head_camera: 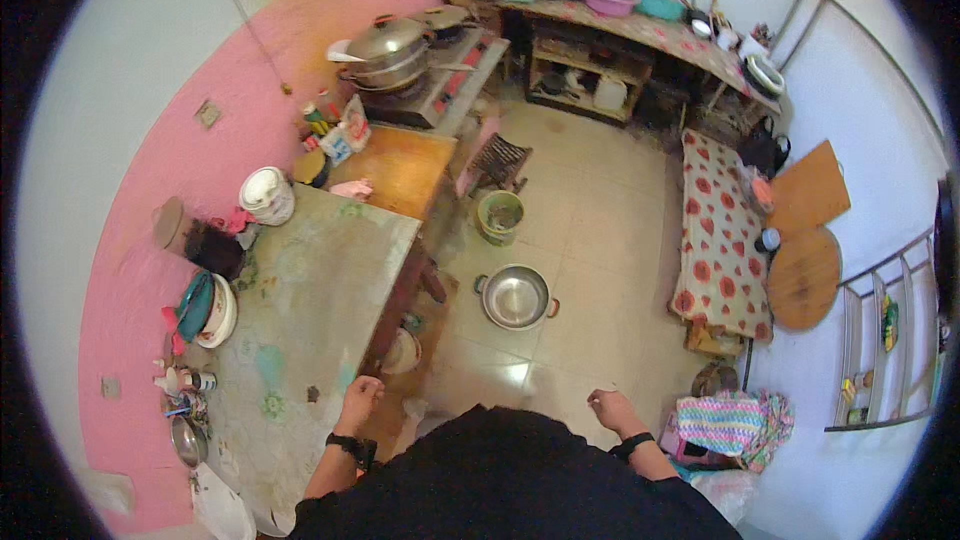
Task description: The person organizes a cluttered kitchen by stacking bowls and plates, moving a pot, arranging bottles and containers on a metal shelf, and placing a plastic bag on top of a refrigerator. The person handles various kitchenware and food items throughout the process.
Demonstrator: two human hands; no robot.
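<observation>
My left hand [363,394] hangs beside the front edge of a worn grey-green tabletop [322,277], fingers curled, with nothing visible in it. Whether it touches the edge is hard to tell. My right hand [613,410] is held out over the tiled floor, its fingers bent inward; the small picture does not show whether they are closed. Ahead of me on the floor stands a two-handled stainless steel pot [515,297], without a lid and with no contents that I can make out. Just beyond it is a green bucket [501,216].
A dark folding stool [501,163] stands past the bucket. At the back left, a large lidded steamer pot [386,56] sits on a gas stove [442,82]. To the right is a low table with a patterned cloth [716,240]; a crocheted cover [720,424] lies near my right side.
</observation>
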